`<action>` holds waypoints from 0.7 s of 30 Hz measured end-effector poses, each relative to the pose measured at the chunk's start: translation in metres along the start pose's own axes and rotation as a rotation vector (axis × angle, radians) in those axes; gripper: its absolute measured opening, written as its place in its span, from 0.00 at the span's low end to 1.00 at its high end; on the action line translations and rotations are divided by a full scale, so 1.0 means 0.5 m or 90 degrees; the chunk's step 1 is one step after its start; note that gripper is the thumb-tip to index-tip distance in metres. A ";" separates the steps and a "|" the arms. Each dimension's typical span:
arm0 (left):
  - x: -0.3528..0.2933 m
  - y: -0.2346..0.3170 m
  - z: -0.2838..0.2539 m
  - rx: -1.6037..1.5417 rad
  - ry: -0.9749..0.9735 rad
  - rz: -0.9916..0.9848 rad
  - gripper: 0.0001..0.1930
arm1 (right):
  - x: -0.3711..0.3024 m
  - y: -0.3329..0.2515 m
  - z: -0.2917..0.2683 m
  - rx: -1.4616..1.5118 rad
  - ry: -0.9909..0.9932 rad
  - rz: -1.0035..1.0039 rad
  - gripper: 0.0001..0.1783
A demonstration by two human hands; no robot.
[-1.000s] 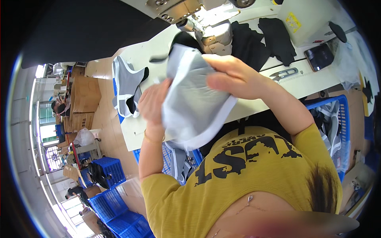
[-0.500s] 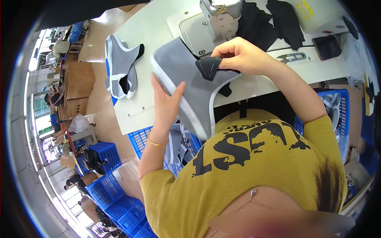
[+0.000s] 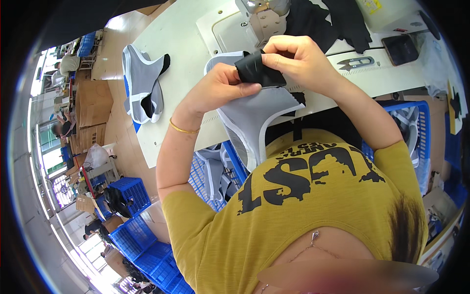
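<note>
A grey fabric piece with white edging hangs from the table's near edge toward my lap. Over it, both hands stretch a black fabric patch between them. My left hand is closed, its thumb and fingers pinching the patch's left side together with the grey fabric. My right hand pinches the patch's upper right corner between thumb and fingers. Just beyond my hands stands the sewing machine. Another grey piece with white edging lies at the table's left end.
Black fabric pieces lie right of the machine. Thread snips and a dark phone rest at the right. Blue baskets holding grey pieces stand below the table, one at the left and one at the right.
My left hand has moved up and right from the grey fabric's left edge to the black patch. My right hand has shifted slightly, and the patch is now spread between both hands.
</note>
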State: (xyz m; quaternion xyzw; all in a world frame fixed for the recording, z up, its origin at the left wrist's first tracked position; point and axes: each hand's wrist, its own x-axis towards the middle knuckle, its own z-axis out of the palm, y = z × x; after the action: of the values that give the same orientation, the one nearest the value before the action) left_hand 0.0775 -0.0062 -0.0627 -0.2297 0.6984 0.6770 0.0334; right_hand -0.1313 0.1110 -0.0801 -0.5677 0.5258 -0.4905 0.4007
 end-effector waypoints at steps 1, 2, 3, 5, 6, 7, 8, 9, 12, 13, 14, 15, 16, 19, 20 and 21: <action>-0.001 0.007 0.004 -0.001 -0.001 -0.002 0.08 | 0.000 -0.002 0.000 0.001 0.001 0.002 0.04; -0.003 0.012 0.008 -0.010 0.001 0.012 0.08 | 0.000 -0.004 0.000 0.020 0.000 0.009 0.04; -0.004 0.015 0.013 -0.019 0.001 0.027 0.07 | 0.000 -0.006 0.000 0.037 0.001 0.015 0.04; -0.003 0.007 0.032 0.045 0.073 0.063 0.05 | -0.006 -0.007 0.002 -0.057 0.031 -0.200 0.05; -0.002 0.005 0.041 0.109 0.148 0.098 0.05 | -0.009 -0.007 0.003 -0.151 0.060 -0.415 0.07; -0.005 0.007 0.050 0.109 0.146 0.097 0.05 | -0.019 -0.020 0.000 -0.231 0.013 -0.538 0.09; -0.009 0.012 0.059 0.204 0.201 0.191 0.06 | -0.024 -0.024 0.004 -0.252 0.022 -0.572 0.12; -0.013 0.017 0.070 0.299 0.258 0.286 0.07 | -0.027 -0.028 0.009 -0.273 0.029 -0.607 0.15; -0.017 0.012 0.089 0.339 0.328 0.346 0.09 | -0.040 -0.004 -0.009 -0.232 -0.003 -0.423 0.23; -0.019 0.007 0.091 0.369 0.329 0.376 0.09 | -0.048 0.013 -0.018 -0.180 -0.055 -0.310 0.25; -0.018 0.004 0.094 0.408 0.335 0.402 0.10 | -0.055 0.019 -0.018 -0.169 -0.028 -0.324 0.21; -0.018 -0.001 0.095 0.408 0.339 0.400 0.10 | -0.055 0.014 -0.014 -0.168 -0.032 -0.326 0.21; -0.017 -0.005 0.097 0.355 0.336 0.398 0.11 | -0.056 0.006 -0.012 -0.167 -0.007 -0.325 0.20; -0.019 -0.004 0.098 0.320 0.337 0.426 0.14 | -0.055 -0.004 -0.012 -0.134 0.020 -0.304 0.18; -0.024 0.000 0.099 0.322 0.349 0.419 0.14 | -0.055 -0.001 -0.018 -0.121 0.005 -0.323 0.18; -0.027 0.002 0.099 0.321 0.360 0.411 0.14 | -0.057 0.002 -0.021 -0.108 -0.011 -0.340 0.19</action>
State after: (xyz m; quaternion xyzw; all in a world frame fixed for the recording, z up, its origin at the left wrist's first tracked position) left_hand 0.0760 0.0452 -0.0607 -0.1611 0.8575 0.3739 -0.3146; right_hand -0.1408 0.1395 -0.0828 -0.7218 0.3936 -0.5279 0.2131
